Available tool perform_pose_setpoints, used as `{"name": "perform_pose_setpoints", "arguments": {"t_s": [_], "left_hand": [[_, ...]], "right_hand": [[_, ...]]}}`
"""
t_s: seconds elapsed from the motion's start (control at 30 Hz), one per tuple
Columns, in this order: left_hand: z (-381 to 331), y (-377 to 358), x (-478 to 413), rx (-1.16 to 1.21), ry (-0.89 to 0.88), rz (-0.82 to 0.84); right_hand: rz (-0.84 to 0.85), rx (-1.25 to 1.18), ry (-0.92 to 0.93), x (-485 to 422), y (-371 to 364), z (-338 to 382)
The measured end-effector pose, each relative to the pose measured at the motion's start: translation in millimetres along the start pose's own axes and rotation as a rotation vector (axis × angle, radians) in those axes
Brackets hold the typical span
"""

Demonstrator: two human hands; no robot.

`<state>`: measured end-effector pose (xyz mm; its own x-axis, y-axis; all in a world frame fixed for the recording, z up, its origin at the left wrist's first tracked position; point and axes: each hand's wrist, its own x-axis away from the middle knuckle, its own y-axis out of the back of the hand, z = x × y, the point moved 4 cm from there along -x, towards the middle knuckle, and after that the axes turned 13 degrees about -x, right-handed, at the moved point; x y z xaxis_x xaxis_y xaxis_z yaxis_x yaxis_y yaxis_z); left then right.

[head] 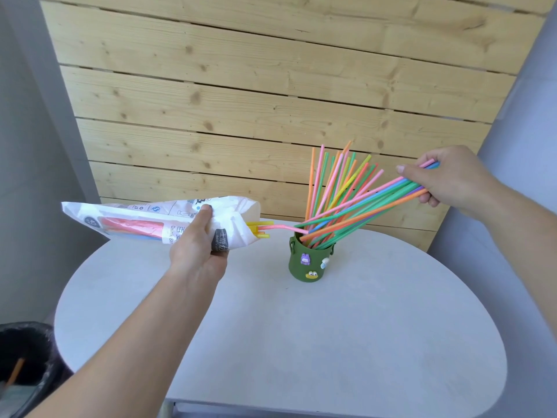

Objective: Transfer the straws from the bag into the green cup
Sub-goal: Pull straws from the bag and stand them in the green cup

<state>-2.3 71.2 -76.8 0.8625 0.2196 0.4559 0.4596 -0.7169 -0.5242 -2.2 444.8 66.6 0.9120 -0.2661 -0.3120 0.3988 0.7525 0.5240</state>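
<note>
Where a rounded pale grey bench (pixel 331 342) stands before a pine-plank wall (pixel 241 101), the left hand (pixel 196 245) grips a white straw bag (pixel 150 218) above it. The right hand (pixel 446 179) pinches a bundle of coloured straws (pixel 376 197), their lower ends in the green cup (pixel 310 260) on the bench. A black bin (pixel 27 357) sits lower left.

Left hand (pixel 197 245): gripping the white bag (pixel 156 220) above the table (pixel 271 342), mouth toward the cup, yellow straws (pixel 260 229) poking out.
Right hand (pixel 449 179): pinching a slanted bundle of straws (pixel 361 203), low ends at the green cup (pixel 310 257).
Cup: upright, more straws fanned inside.
</note>
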Motion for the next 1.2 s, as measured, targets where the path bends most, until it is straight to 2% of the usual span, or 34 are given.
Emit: {"name": "perform_pose_setpoints", "arguments": {"t_s": [0.83, 1.2], "left_hand": [[-1, 1, 1, 0.005, -0.016, 0.014], [-3, 4, 0, 0.016, -0.003, 0.001]], "right_hand": [[0.042, 0.098, 0.014, -6, 0, 22], [0.079, 0.327, 0.079, -16, -31, 63]]}}
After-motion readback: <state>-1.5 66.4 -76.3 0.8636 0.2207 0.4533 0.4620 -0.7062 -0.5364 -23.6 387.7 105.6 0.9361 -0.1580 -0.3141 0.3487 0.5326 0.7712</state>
